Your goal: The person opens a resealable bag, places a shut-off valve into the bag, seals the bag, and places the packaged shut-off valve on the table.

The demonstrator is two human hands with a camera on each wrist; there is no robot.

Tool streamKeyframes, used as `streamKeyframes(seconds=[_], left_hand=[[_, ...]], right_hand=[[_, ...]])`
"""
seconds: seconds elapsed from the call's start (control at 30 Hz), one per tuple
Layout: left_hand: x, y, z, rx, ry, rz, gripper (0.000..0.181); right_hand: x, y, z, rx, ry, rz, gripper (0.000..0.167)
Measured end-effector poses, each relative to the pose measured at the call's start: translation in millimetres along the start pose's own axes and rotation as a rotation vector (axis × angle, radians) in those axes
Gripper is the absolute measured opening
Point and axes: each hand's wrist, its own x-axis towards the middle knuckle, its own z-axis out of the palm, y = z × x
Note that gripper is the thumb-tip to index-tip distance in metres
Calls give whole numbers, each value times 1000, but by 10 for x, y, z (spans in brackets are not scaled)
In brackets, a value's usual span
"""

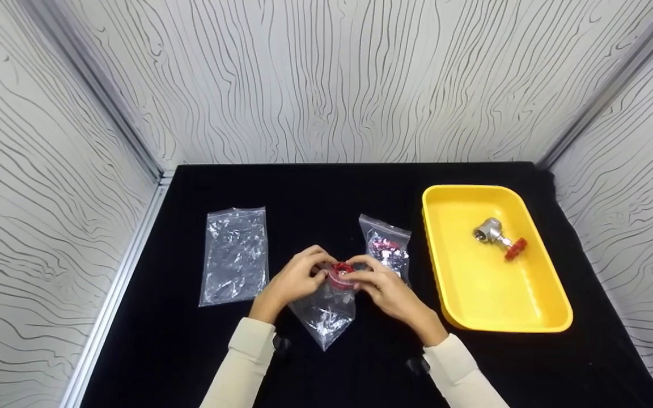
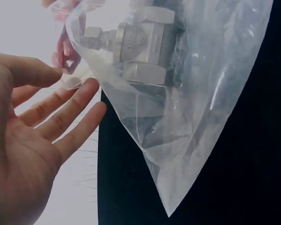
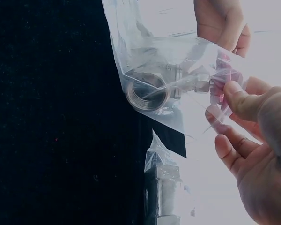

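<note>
A clear zip bag [image 1: 325, 316] hangs between both hands over the black table, its pointed bottom corner towards the front edge. Inside it is a metal valve [image 2: 145, 49] with a red handwheel [image 1: 342, 269] near the bag's mouth. My left hand [image 1: 299, 276] pinches the bag's edge beside the handwheel. On the other side, my right hand [image 1: 388, 288] pinches the bag around the handwheel, thumb against the red rim in the right wrist view. Some of the left fingers extend loosely in the left wrist view.
To the left lies a flat clear zip bag [image 1: 234, 258]. Behind my right hand is another bag [image 1: 386, 233] with a red-handled valve inside. A yellow tray [image 1: 457, 294] at the right holds a loose valve [image 1: 492, 229]. Patterned white walls [image 1: 326, 85] enclose the table.
</note>
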Motion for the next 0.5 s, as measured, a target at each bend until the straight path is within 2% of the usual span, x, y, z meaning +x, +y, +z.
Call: streamKeyframes(seconds=[0.13,0.23,0.5], left_hand=[[-18,-15,-17,-42,39,-7,16],[-38,-38,-22,-62,66,-8,5],[-74,-46,-79,-15,137,17,6]], right_hand=[[-11,10,-4,14,28,35,25],[-8,19,-10,27,50,28,23],[39,35,-62,35,63,-20,22]])
